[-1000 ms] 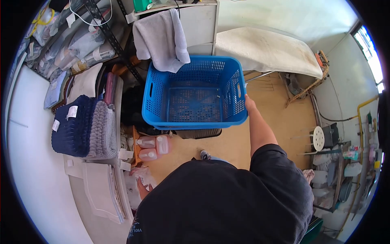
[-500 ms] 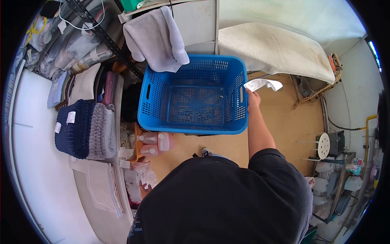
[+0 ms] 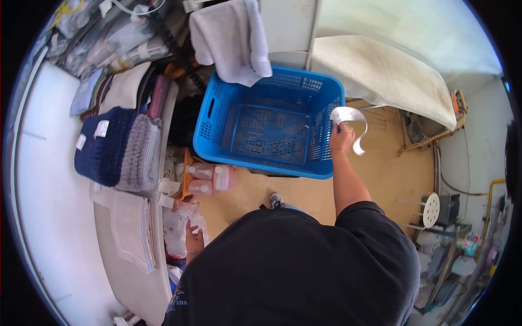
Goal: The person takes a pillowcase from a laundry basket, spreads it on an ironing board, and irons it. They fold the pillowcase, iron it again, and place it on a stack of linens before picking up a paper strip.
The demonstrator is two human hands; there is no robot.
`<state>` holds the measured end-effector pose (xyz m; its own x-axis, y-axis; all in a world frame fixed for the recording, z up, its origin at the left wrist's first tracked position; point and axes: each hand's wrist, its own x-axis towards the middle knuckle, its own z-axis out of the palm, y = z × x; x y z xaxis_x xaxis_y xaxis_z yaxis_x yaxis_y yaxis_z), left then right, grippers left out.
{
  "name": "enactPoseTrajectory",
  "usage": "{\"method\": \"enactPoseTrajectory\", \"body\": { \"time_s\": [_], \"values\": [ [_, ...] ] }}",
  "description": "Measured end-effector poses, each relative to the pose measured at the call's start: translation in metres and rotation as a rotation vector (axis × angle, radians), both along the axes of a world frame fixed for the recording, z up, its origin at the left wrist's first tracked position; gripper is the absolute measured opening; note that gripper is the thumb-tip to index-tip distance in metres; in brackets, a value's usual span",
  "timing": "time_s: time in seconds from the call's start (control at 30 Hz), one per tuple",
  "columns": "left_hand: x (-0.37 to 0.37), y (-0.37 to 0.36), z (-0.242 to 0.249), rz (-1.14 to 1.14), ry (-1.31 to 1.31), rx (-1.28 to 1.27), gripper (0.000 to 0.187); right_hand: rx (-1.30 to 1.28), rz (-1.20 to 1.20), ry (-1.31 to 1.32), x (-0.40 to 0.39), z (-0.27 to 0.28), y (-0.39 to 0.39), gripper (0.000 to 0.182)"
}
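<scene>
My right hand (image 3: 341, 139) is closed on a long white paper slip (image 3: 348, 114), which curls over and hangs down on the right. That hand is just by the right wall of a large blue plastic basket (image 3: 217, 155) with perforated sides. A grey towel (image 3: 231, 41) drapes over the basket's back left rim. Low on the left, my left hand (image 3: 194, 239) has its fingers apart, beside a clear plastic bag (image 3: 176, 228).
Folded fabrics, among them a navy knitted piece (image 3: 106, 146), lie on the left table (image 3: 117, 266). Pink-tinted jugs (image 3: 201, 173) stand on the floor below the basket. A cream cloth cover (image 3: 380, 76) is at the back right, a round white stool (image 3: 430, 211) at right.
The paper slip has swung from sticking out sideways to curling downward. My left hand has risen slightly beside the bag. The whole view has shifted and tilted.
</scene>
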<state>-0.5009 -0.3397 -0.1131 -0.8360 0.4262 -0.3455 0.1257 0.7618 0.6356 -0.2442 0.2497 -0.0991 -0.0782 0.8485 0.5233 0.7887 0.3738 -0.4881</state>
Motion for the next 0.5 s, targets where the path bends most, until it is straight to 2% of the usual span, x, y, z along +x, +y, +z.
{"method": "enactPoseTrajectory", "body": {
  "time_s": [0.13, 0.2, 0.27, 0.33, 0.4, 0.43, 0.47, 0.5],
  "values": [
    [0.007, -0.007, 0.004, 0.029, -0.001, 0.023, 0.068, -0.012, 0.479, -0.246, -0.024, 0.002, -0.029, 0.016],
    [0.005, -0.007, -0.003, 0.112, -0.083, 0.241, 0.063, 0.013, 0.635, -0.150, -0.062, 0.019, -0.073, 0.014],
    [-0.002, -0.003, -0.012, 0.113, -0.206, 0.403, 0.053, -0.140, 0.758, -0.054, -0.105, 0.042, -0.134, 0.014],
    [0.000, 0.036, 0.063, 0.227, -0.595, 0.441, 0.051, -0.157, 1.026, 0.033, -0.146, 0.067, -0.204, 0.013],
    [-0.009, 0.043, 0.085, 0.122, -0.874, 0.700, 0.063, -0.795, 1.371, 0.266, -0.176, 0.098, -0.281, 0.016],
    [-0.013, 0.040, 0.093, 0.136, -0.949, 0.840, 0.066, -0.805, 1.423, 0.250, -0.187, 0.110, -0.309, 0.016],
    [-0.020, 0.032, 0.099, 0.147, -1.014, 0.984, 0.070, -0.771, 1.682, 0.161, -0.199, 0.121, -0.337, 0.017],
    [-0.029, 0.021, 0.102, 0.195, -0.979, 1.010, 0.070, -0.725, 1.942, 0.069, -0.211, 0.133, -0.364, 0.019]
  ]
}}
